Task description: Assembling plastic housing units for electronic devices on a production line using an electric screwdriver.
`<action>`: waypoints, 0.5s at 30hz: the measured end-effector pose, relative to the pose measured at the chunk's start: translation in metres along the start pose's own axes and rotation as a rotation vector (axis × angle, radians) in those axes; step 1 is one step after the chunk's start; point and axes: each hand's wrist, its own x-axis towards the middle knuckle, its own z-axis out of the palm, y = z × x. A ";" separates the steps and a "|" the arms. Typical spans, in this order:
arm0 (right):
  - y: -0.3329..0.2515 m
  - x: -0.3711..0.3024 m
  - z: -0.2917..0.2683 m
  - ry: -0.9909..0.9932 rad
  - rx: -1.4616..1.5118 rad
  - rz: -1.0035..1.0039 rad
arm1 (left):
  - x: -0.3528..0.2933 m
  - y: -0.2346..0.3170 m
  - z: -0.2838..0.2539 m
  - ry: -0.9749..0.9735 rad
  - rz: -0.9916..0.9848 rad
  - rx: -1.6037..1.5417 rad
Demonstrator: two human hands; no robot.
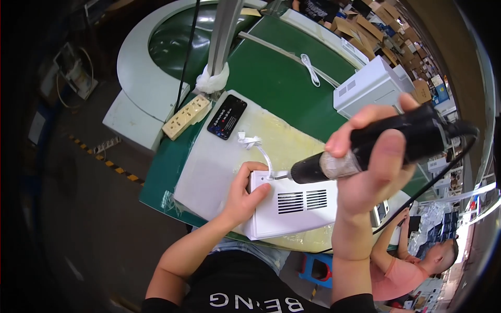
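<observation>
A white rectangular appliance housing point(292, 221) with two slotted vents lies on the worktop in front of me. My left hand point(245, 195) grips its upper left corner, thumb on the top face and fingers around the far edge. In my right hand point(373, 156) is a black corded electric screwdriver point(310, 168), held level above the housing. Its bit points left at that same corner, close to where a white cable point(265, 155) comes out. I cannot tell whether the tip touches a screw. The cable is bundled near its plug.
Beyond the housing are a black panel with buttons point(227, 117) and a cream power strip point(186, 117). A metal post point(223, 39) rises behind them. Another white housing point(365, 86) and a coiled white cable point(310, 70) sit farther off. A person in pink point(399, 279) works at right.
</observation>
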 end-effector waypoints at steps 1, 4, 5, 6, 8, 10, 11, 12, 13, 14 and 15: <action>-0.010 0.004 -0.010 0.026 0.076 -0.045 | 0.001 0.000 0.000 -0.003 -0.032 0.002; -0.067 0.006 -0.047 0.257 -0.038 -0.203 | 0.001 -0.006 0.004 -0.027 -0.040 0.013; -0.083 0.003 -0.062 0.308 -0.064 -0.205 | 0.000 -0.003 0.005 -0.017 -0.066 0.005; -0.091 -0.002 -0.072 0.436 -0.176 -0.270 | -0.001 -0.004 0.005 -0.037 -0.080 0.012; -0.104 -0.018 -0.107 0.671 -0.352 -0.301 | 0.000 -0.009 0.004 0.039 -0.049 0.068; -0.114 -0.032 -0.144 0.910 -0.365 -0.181 | 0.001 -0.005 0.003 0.068 -0.043 0.143; -0.111 -0.031 -0.161 1.001 -0.507 -0.330 | 0.001 -0.004 0.005 0.083 -0.019 0.138; -0.121 -0.059 -0.199 0.822 -0.564 -0.188 | 0.000 -0.001 0.005 0.102 0.003 0.127; -0.118 -0.069 -0.211 0.880 -0.803 -0.210 | 0.001 0.000 0.008 0.094 0.005 0.114; -0.106 -0.075 -0.222 0.919 -1.018 -0.213 | -0.002 0.001 0.005 0.115 0.013 0.111; -0.098 -0.092 -0.249 0.877 -1.090 -0.191 | -0.003 0.003 0.008 0.078 0.002 0.105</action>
